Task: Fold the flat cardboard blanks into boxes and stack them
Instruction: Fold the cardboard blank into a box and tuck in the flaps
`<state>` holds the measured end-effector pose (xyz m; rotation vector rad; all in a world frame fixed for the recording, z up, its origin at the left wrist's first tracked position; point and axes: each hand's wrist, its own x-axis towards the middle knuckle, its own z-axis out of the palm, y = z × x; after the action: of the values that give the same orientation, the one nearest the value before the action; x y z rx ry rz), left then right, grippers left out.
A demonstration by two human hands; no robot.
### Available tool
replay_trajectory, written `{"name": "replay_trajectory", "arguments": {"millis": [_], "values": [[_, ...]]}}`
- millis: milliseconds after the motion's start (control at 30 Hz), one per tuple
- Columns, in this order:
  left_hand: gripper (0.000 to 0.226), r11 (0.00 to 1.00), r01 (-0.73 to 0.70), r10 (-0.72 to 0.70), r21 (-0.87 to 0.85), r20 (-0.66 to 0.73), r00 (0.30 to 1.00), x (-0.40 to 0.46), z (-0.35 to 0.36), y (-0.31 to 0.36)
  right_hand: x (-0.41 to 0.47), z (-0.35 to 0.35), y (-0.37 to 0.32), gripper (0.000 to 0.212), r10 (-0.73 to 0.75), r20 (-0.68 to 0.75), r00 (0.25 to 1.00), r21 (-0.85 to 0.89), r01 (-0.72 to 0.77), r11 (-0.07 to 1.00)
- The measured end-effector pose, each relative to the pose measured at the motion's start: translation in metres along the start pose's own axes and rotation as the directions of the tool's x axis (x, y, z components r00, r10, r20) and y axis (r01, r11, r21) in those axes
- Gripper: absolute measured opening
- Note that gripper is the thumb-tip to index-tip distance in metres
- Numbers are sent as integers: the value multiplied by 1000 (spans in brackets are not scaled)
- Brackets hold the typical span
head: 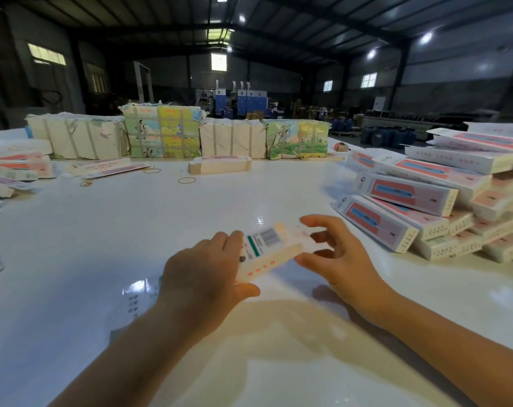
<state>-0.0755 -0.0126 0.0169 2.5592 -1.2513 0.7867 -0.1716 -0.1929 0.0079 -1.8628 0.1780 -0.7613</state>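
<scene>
Hands [274, 261] grip a box [268, 249] beside stacked boxes [443, 201].

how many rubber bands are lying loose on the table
3 that I can make out: one rubber band ahead of the stack of flat blanks, one left of it, one further left. Clutter may hide others.

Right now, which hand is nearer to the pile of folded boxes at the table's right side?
Right. The right hand works at the right end of the held box, toward the pile of folded boxes. The left hand grips the box's other end, farther from the pile.
</scene>
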Motion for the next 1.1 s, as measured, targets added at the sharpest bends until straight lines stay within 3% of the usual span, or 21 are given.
{"name": "replay_trajectory", "arguments": {"millis": [67,133,333,467,567,633,700,800,1100], "values": [[75,999,-12,14,29,-41,999,1,1,1,-5,4,-3,39,-152,-91,984,-53,147,988],[75,999,7,-2,50,-85,996,2,4,3,-10,10,-4,38,-226,-93,970,-100,217,971],[82,993,41,-33,108,-74,997,1,9,19,-15,23,-2,29,-85,-88,992,-1,86,996],[82,992,25,-14,123,-89,996,2,9,23,-11,23,-4,56,24,-77,997,109,-16,994],[82,984,3,12,178,-81,997,1,9,23,-8,18,-6,65,110,21,994,59,-111,992],[82,977,-18,35,211,-78,996,1,10,24,-7,17,-5,59,179,73,981,52,-183,982],[82,978,-26,42,205,-75,996,0,11,25,-7,17,-5,39,210,64,976,90,-215,972],[81,984,-14,28,177,-80,996,-1,11,26,-8,16,-3,16,164,28,986,86,-166,982],[81,985,-2,27,170,-145,989,1,11,32,-8,18,-4,19,11,18,1000,-175,-8,985]]}}
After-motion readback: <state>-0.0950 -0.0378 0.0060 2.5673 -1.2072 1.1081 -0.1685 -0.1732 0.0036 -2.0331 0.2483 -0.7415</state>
